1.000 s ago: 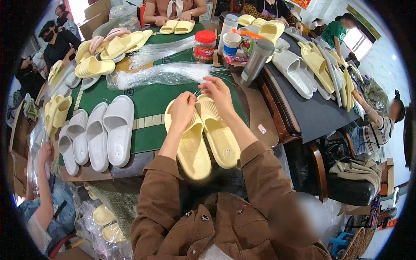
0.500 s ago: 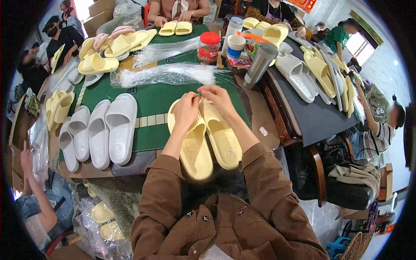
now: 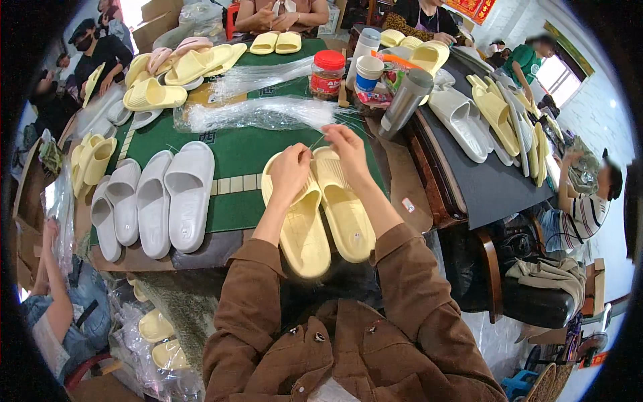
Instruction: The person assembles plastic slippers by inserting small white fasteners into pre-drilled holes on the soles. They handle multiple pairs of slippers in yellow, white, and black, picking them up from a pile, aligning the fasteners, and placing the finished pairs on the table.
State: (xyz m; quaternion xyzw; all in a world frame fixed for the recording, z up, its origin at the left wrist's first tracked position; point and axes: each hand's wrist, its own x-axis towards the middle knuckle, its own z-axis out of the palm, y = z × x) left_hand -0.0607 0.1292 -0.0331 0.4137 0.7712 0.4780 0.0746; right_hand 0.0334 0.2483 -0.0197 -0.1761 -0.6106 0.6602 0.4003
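Note:
A pair of pale yellow slide sandals (image 3: 305, 241) lies side by side in front of me, toes pointing away. Over the left sandal's toe strap, my left hand (image 3: 289, 175) is closed in a pinch. My right hand (image 3: 347, 155) pinches above the right sandal's toe, slightly farther off. Between the fingertips runs a thin, thread-like plastic strand (image 3: 317, 141), hard to make out. Just beyond lies a bundle of clear plastic strands (image 3: 254, 115) on a bag. Grey slide sandals (image 3: 190, 197) stand in a row to the left.
A red-lidded jar (image 3: 327, 72), a paper cup (image 3: 368, 72) and a steel flask (image 3: 406, 100) stand at the back right. More yellow sandals (image 3: 155, 96) are piled back left. A dark side table (image 3: 479, 191) holds further sandals. Several people work around.
My hands have drawn apart: the right moved up and right, the left stays over the left sandal. Across the table, another person's hands have lifted off the yellow pair there.

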